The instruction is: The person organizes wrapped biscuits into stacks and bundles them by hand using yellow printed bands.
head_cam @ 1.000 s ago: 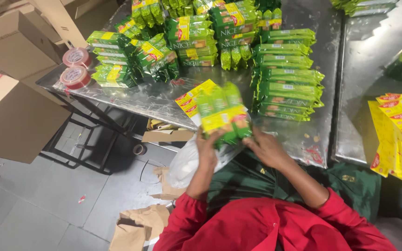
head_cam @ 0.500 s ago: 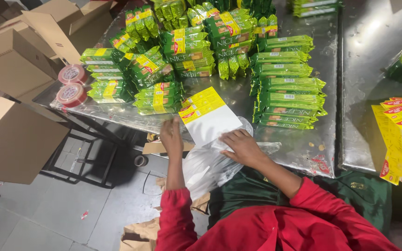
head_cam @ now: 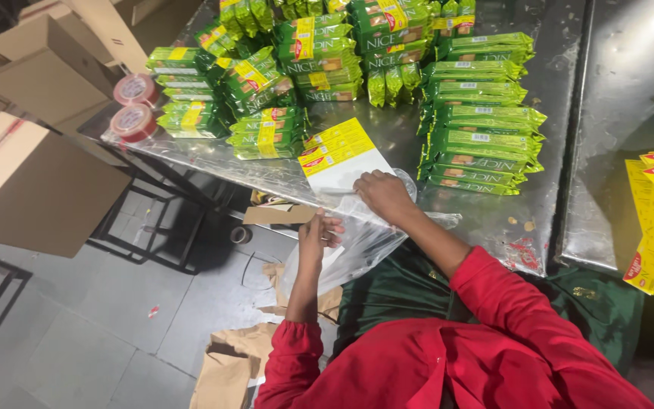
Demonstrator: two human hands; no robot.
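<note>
Left hand [head_cam: 319,231] dropped to clear bag [head_cam: 357,242]; biscuit stacks [head_cam: 478,113] beyond.

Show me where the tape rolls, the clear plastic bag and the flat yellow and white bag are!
tape rolls [head_cam: 133,123]: head view, top face of the nearer red roll.
clear plastic bag [head_cam: 357,246]: head view, crinkled middle below the hands.
flat yellow and white bag [head_cam: 340,155]: head view, middle, where yellow meets white.

Packet stacks [head_cam: 478,113] lie behind the flat pouch [head_cam: 346,155], tape rolls [head_cam: 134,106] seemingly leftmost.
</note>
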